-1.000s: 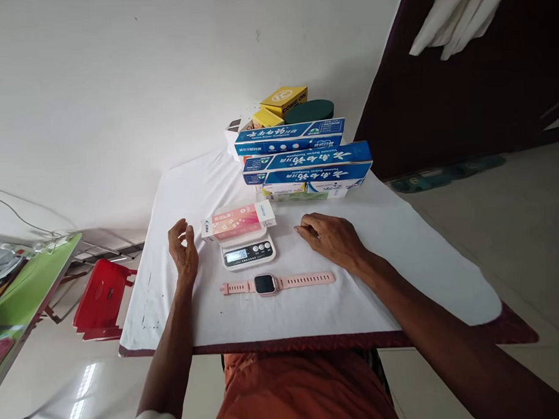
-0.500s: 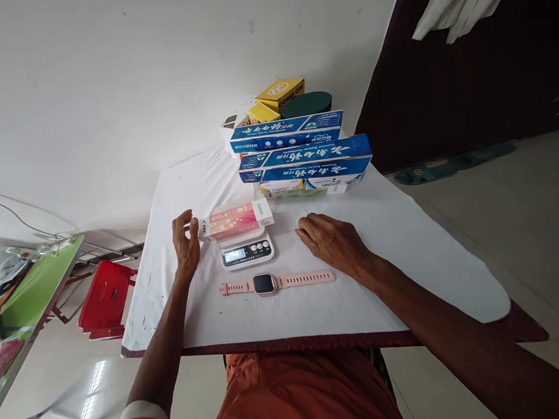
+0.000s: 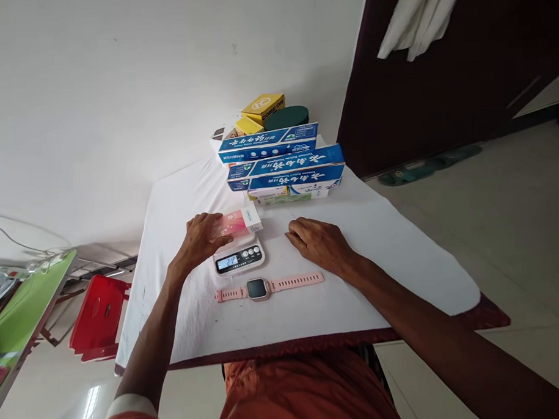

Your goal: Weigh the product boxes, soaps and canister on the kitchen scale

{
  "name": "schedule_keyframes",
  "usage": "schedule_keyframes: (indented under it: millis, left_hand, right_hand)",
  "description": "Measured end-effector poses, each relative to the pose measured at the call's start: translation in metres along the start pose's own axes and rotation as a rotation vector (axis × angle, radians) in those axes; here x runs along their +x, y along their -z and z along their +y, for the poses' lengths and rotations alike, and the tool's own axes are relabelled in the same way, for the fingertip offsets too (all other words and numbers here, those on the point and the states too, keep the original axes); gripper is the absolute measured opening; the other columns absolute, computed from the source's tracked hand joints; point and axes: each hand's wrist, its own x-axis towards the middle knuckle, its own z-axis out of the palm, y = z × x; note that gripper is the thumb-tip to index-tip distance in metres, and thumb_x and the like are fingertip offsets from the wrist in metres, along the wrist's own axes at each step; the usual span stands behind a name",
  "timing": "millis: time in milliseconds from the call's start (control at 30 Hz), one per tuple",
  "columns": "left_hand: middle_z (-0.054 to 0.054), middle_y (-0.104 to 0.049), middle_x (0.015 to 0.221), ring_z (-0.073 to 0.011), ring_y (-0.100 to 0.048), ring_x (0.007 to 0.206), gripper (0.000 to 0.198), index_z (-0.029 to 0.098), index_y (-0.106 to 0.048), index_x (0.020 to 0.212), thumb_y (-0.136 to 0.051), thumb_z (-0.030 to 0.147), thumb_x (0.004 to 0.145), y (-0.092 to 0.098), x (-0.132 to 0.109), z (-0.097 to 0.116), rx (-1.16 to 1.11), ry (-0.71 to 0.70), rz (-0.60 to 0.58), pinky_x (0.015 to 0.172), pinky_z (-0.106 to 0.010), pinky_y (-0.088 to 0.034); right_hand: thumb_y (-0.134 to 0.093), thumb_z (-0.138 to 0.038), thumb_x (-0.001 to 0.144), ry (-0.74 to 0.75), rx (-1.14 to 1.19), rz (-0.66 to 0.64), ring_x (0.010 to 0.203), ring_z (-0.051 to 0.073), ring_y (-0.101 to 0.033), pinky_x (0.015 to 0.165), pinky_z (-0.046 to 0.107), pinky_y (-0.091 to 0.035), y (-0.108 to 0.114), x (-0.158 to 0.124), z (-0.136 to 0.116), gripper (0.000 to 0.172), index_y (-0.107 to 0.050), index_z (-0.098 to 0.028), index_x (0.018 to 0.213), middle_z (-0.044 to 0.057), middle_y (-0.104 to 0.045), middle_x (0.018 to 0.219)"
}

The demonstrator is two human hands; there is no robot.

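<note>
A pink and white box (image 3: 236, 224) lies across the top of a small white digital scale (image 3: 240, 260), whose screen is lit with digits. My left hand (image 3: 198, 240) is around the left end of this box, fingers over its far side and thumb along the near side. Just in front of the scale, a smartwatch (image 3: 257, 288) with a pink strap is stretched out flat. To the right of the box, my right hand (image 3: 318, 242) rests on the white cloth with its fingers curled in, and nothing shows in it.
Behind the scale stand blue toothpaste boxes (image 3: 287, 167) stacked on other cartons. Farther back are a yellow box (image 3: 263, 108) and a dark green round lid (image 3: 286, 117), close to the wall. A red stool (image 3: 100, 316) and a green table (image 3: 32, 291) are at the left.
My left hand has moved right, from beside the pink box onto its left end, and closed around it. My right hand keeps its place by the box. The camera view has shifted slightly.
</note>
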Motion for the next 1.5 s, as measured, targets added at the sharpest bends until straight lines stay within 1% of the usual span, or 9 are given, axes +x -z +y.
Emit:
schedule_keyframes:
  millis: [133, 300, 433, 667, 900, 1067, 1167, 1333, 1500]
  left_hand:
    - [-0.007, -0.069, 0.114, -0.0277, -0.067, 0.106, 0.049, 0.024, -0.063, 0.124, -0.084, 0.043, 0.084, 0.002, 0.004, 0.009, -0.005, 0.007, 0.029, 0.095, -0.045, -0.052]
    - [-0.009, -0.069, 0.117, -0.0296, -0.065, 0.111, 0.051, 0.025, -0.060, 0.129, -0.079, 0.049, 0.088, 0.003, 0.021, 0.058, 0.020, -0.182, 0.032, 0.096, -0.048, -0.050]
    - [-0.012, -0.068, 0.124, -0.0328, -0.062, 0.116, 0.052, 0.023, -0.060, 0.128, -0.081, 0.046, 0.086, -0.019, 0.050, 0.108, 0.083, -0.314, -0.027, 0.096, -0.049, -0.049]
    - [-0.015, -0.066, 0.122, -0.0346, -0.059, 0.121, 0.045, 0.017, -0.062, 0.121, -0.082, 0.037, 0.087, -0.066, 0.090, 0.148, 0.219, -0.320, -0.064, 0.096, -0.048, -0.047]
    - [-0.016, -0.064, 0.129, -0.0341, -0.059, 0.121, 0.045, 0.020, -0.060, 0.131, -0.076, 0.036, 0.092, -0.072, 0.081, 0.145, 0.220, -0.301, -0.002, 0.095, -0.048, -0.049]
    - [-0.012, -0.068, 0.114, -0.0254, -0.064, 0.105, 0.029, 0.021, -0.066, 0.116, -0.042, 0.034, 0.109, -0.025, 0.077, 0.118, 0.030, -0.239, 0.270, 0.091, -0.041, -0.052]
    - [-0.013, -0.065, 0.123, -0.0278, -0.060, 0.113, 0.033, 0.021, -0.063, 0.125, -0.046, 0.043, 0.107, 0.004, 0.089, 0.098, 0.026, -0.196, 0.383, 0.096, -0.044, -0.050]
    - [-0.017, -0.059, 0.138, -0.0352, -0.053, 0.124, 0.064, 0.021, -0.055, 0.141, -0.057, 0.067, 0.097, 0.007, 0.117, 0.078, 0.144, -0.225, 0.156, 0.100, -0.051, -0.045]
    - [-0.019, -0.057, 0.138, -0.0367, -0.051, 0.126, 0.067, 0.018, -0.049, 0.145, -0.060, 0.062, 0.097, -0.006, 0.132, 0.076, 0.164, -0.239, 0.082, 0.105, -0.053, -0.040]
  right_hand:
    - [-0.046, -0.026, 0.102, -0.018, 0.085, 0.097, 0.065, 0.016, -0.057, 0.060, 0.029, -0.035, 0.014, 0.006, 0.003, 0.028, -0.060, -0.021, 0.078, 0.004, -0.066, 0.073]
    - [-0.043, -0.044, 0.105, -0.239, 0.151, 0.446, 0.065, 0.019, -0.058, 0.065, 0.032, -0.042, 0.049, 0.010, 0.012, 0.038, -0.062, -0.023, 0.079, 0.007, -0.067, 0.074]
    - [-0.041, -0.049, 0.105, -0.429, 0.094, 0.692, 0.065, 0.024, -0.057, 0.067, 0.039, -0.043, 0.069, 0.008, 0.019, 0.040, -0.066, -0.023, 0.086, 0.010, -0.064, 0.072]
    - [-0.041, -0.046, 0.106, -0.380, 0.093, 0.740, 0.062, 0.020, -0.055, 0.064, 0.036, -0.044, 0.072, 0.008, 0.012, 0.040, -0.061, -0.023, 0.080, 0.008, -0.063, 0.070]
    - [-0.046, -0.040, 0.105, -0.228, 0.141, 0.613, 0.054, 0.015, -0.051, 0.058, 0.031, -0.040, 0.067, 0.007, 0.000, 0.037, -0.059, -0.023, 0.074, 0.003, -0.061, 0.062]
    - [-0.047, -0.029, 0.104, -0.010, 0.155, 0.497, 0.055, 0.014, -0.052, 0.060, 0.029, -0.039, 0.053, 0.003, -0.010, 0.036, -0.056, -0.024, 0.069, 0.002, -0.059, 0.059]
    - [-0.047, -0.023, 0.101, 0.160, 0.139, 0.380, 0.058, 0.014, -0.054, 0.061, 0.029, -0.038, 0.040, 0.002, -0.019, 0.035, -0.056, -0.023, 0.068, 0.001, -0.061, 0.061]
    - [-0.049, -0.014, 0.098, 0.310, 0.120, 0.297, 0.058, 0.012, -0.051, 0.058, 0.028, -0.031, 0.017, -0.001, -0.029, 0.034, -0.057, -0.020, 0.066, 0.000, -0.061, 0.060]
    - [-0.051, -0.014, 0.099, 0.298, 0.082, 0.261, 0.057, 0.011, -0.051, 0.058, 0.028, -0.030, 0.007, -0.002, -0.027, 0.033, -0.060, -0.019, 0.067, 0.001, -0.062, 0.062]
